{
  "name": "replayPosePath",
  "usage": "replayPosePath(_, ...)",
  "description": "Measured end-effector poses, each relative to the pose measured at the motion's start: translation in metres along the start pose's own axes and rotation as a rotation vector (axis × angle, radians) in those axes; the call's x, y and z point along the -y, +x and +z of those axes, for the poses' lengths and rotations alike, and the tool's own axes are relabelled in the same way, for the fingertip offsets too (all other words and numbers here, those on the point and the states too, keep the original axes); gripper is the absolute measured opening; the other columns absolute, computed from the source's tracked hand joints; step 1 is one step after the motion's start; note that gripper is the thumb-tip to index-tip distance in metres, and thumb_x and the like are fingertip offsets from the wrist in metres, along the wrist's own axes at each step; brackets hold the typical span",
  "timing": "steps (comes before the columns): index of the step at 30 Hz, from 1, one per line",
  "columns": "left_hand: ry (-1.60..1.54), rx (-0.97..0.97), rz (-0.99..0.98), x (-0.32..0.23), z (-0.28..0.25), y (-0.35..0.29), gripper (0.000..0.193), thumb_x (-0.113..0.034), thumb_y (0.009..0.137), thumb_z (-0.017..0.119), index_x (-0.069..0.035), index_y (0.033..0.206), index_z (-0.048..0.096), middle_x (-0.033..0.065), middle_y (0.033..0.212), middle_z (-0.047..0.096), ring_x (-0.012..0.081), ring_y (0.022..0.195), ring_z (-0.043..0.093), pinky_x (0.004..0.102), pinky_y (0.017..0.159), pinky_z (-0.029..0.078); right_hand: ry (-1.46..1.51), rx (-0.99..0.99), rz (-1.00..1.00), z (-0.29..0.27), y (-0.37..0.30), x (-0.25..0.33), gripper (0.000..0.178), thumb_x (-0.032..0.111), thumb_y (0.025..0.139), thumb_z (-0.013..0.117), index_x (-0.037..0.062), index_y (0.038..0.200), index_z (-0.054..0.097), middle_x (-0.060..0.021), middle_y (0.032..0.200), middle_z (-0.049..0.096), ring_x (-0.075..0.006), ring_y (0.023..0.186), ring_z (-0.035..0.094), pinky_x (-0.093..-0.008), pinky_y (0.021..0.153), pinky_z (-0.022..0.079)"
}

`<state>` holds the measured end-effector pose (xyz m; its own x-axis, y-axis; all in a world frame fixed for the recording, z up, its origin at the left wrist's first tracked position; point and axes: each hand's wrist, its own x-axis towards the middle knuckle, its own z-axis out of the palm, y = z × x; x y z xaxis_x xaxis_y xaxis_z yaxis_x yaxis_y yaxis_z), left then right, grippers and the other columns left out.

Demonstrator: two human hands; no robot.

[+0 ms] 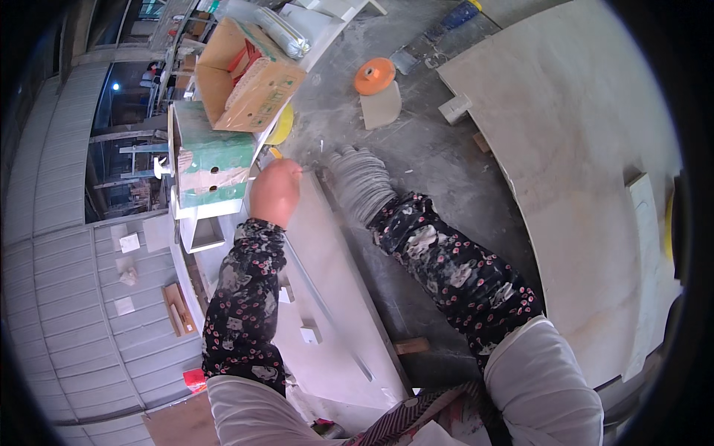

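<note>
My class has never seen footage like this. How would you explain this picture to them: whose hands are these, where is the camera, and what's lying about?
There is no robot here: a person is working with their own hands. A wide fisheye camera on their head looks down, so straight edges bend. The left hand looks bare; the right hand wears a pale ribbed glove. Between the forearms lies a long white board. On the grey surface beyond are an orange disc and a scraper with a blue handle. An open cardboard box stands at the upper left. Whether either hand grips anything can't be made out.
</note>
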<state>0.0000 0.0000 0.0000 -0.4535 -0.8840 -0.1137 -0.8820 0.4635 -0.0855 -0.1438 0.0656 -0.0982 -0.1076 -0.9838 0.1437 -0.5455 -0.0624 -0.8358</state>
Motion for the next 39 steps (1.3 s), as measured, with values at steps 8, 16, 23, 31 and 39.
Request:
replayPosePath(8,-0.139,0.242,-0.197,-0.007,-0.010,-0.011,0.019,-0.017,0.082,0.068,0.000,0.089,0.070,0.0105,0.074,0.069,0.0208,0.065,0.065,0.0330,0.062,0.051,-0.244,0.065,-0.227,0.011,0.004,0.003,0.023,0.023,0.087,0.056,0.0123,0.104,0.068,-0.0110,0.094,0.070,-0.0305,0.097,0.065,-0.0450,0.083,0.052)
replayPosePath(16,-0.728,-0.105,-0.500,-0.005,0.025,-0.035,0.030,-0.027,0.088,0.072,0.002,0.086,0.065,0.0021,0.067,0.063,0.0082,0.057,0.055,0.0247,0.052,0.045,-0.287,0.115,-0.193,0.015,0.011,0.008,0.023,0.026,0.085,0.059,0.0127,0.100,0.070,-0.0109,0.097,0.070,-0.0301,0.098,0.065,-0.0455,0.083,0.052)
replayPosePath(23,-0.260,-0.284,-0.162,-0.010,0.049,-0.039,0.026,-0.022,0.092,0.064,0.003,0.084,0.062,0.0169,0.072,0.065,0.0315,0.064,0.062,0.0397,0.060,0.047,-0.284,0.079,-0.205,0.008,0.006,0.009,0.024,0.027,0.083,0.060,0.0122,0.098,0.071,-0.0106,0.103,0.067,-0.0301,0.102,0.063,-0.0458,0.085,0.050)
replayPosePath(31,-0.222,-0.323,-0.055,-0.012,0.044,-0.055,0.021,-0.020,0.093,0.062,0.001,0.088,0.064,0.0173,0.075,0.065,0.0323,0.068,0.063,0.0391,0.063,0.047,-0.302,0.179,-0.204,0.014,0.003,0.006,0.025,0.030,0.083,0.061,0.0111,0.096,0.071,-0.0120,0.102,0.067,-0.0320,0.101,0.062,-0.0469,0.087,0.050)
replayPosePath(39,-0.280,-0.219,-0.157,-0.022,0.037,-0.085,0.021,-0.022,0.092,0.062,-0.001,0.088,0.064,0.0162,0.079,0.065,0.0361,0.075,0.063,0.0441,0.067,0.049,-0.204,0.049,-0.301,0.015,-0.022,0.004,0.022,0.029,0.083,0.063,0.0091,0.091,0.071,-0.0117,0.101,0.065,-0.0346,0.098,0.062,-0.0471,0.088,0.048)
